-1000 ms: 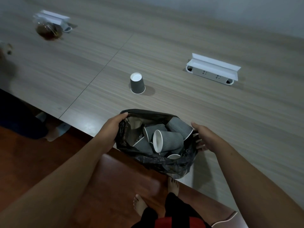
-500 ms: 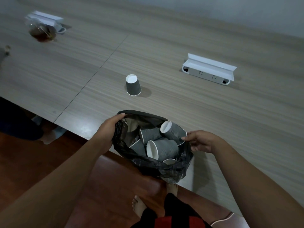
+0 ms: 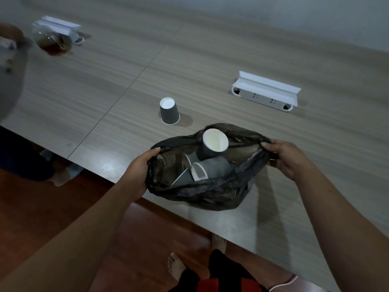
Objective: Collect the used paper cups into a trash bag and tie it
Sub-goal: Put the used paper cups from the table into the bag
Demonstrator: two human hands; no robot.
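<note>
Hands grip opposite sides of the black trash bag's (image 3: 202,192) rim: the left hand (image 3: 140,171) is clenched on the left edge and the right hand (image 3: 288,159) pinches the right edge, stretching the mouth wide between them at the table's (image 3: 210,60) near edge. Grey paper cups (image 3: 210,167) lie jumbled inside the bag between the two hands, the topmost showing its white inside. Beyond the hands, one more cup (image 3: 169,111) stands upside down on the table, apart from the bag, with a white socket box (image 3: 265,91) farther off past the right hand.
</note>
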